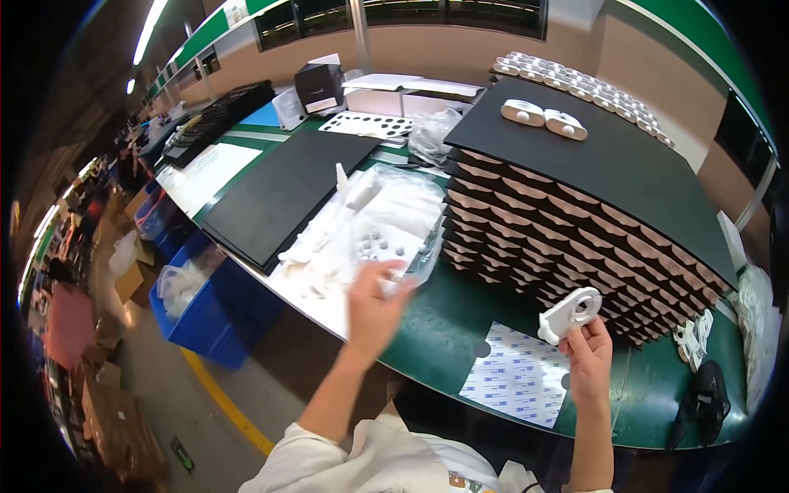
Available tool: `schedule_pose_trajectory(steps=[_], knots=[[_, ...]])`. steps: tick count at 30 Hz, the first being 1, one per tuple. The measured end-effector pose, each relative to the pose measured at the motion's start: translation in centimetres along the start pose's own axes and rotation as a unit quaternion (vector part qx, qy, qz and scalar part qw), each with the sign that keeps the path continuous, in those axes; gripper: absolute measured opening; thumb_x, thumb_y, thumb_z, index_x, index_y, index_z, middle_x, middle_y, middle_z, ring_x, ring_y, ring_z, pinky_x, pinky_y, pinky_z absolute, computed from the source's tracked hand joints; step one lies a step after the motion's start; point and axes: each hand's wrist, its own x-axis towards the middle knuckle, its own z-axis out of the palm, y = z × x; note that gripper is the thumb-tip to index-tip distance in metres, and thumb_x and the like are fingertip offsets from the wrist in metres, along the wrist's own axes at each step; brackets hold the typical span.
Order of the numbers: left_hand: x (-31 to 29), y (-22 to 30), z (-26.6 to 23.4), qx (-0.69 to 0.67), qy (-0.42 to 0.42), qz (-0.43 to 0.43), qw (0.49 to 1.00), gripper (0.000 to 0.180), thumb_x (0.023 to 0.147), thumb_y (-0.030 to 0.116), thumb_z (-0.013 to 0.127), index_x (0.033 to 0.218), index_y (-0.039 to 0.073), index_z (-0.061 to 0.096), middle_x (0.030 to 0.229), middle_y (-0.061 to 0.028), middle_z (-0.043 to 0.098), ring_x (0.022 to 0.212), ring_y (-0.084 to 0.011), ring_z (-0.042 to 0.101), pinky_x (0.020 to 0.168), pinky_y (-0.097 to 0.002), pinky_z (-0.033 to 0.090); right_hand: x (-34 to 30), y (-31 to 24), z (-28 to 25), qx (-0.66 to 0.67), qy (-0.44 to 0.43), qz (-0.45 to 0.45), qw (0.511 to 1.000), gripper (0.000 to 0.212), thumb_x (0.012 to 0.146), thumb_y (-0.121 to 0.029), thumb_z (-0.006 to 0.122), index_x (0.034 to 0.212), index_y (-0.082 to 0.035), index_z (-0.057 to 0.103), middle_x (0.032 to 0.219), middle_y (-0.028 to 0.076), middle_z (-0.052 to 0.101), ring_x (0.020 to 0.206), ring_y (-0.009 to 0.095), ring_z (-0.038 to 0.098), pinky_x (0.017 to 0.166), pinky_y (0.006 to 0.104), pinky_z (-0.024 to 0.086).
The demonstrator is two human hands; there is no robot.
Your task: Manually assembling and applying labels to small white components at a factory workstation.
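Observation:
My right hand grips a white plastic housing, rounded and flat, with a ring-shaped opening at one end. The piece is held up tilted above the green bench, in front of a tall stack of black trays. My left hand is over the bench's near edge, slightly blurred, thumb and fingertips curled toward each other. Something whitish shows at its fingertips, too smeared to name. Just beyond that hand lies a clear plastic bag with white parts and small grey-white round pieces.
Black dividers are stacked at the right, topped by a black sheet carrying two white units. A sheet of printed backing paper lies nearby. Black boards rest at left; a blue bin stands below. Black scissors-like tool, right.

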Motion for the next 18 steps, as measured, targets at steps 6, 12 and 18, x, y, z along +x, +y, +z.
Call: schedule_pose_trajectory(steps=[6,12,18], knots=[[0.9,-7.1,-8.8,0.343,0.093,0.015,0.934,0.020,0.072,0.008,0.068,0.090,0.002,0.061,0.089,-0.0119,0.054,0.071,-0.0267,0.055,0.063,-0.0319,0.044,1.3,1.2,4.0,0.046,-0.059,0.091,0.993,0.049,0.083,-0.006,0.054,0.126,0.001,0.033,0.092,0.007,0.059,0.074,0.009,0.055,0.060,0.0215,0.041],[-0.4,-8.3,-9.6,0.126,0.193,-0.033,0.972,0.010,0.077,0.006,0.064,0.077,-0.002,0.057,0.086,-0.0065,0.053,0.062,-0.0133,0.050,0.054,-0.0248,0.039,2.6,1.6,8.5,0.070,-0.093,0.231,0.966,0.053,0.083,-0.009,0.059,0.129,0.003,0.034,0.091,0.009,0.058,0.070,0.009,0.053,0.057,0.0205,0.041],[-4.6,0.4,-4.2,-0.035,0.108,-0.004,0.994,0.009,0.073,0.000,0.068,0.078,-0.001,0.061,0.082,-0.0034,0.050,0.056,-0.0059,0.044,0.049,-0.0190,0.034,3.3,3.0,9.8,0.026,-0.134,0.275,0.952,0.053,0.082,-0.009,0.060,0.128,0.004,0.036,0.079,0.005,0.058,0.063,0.008,0.052,0.057,0.0191,0.043]])
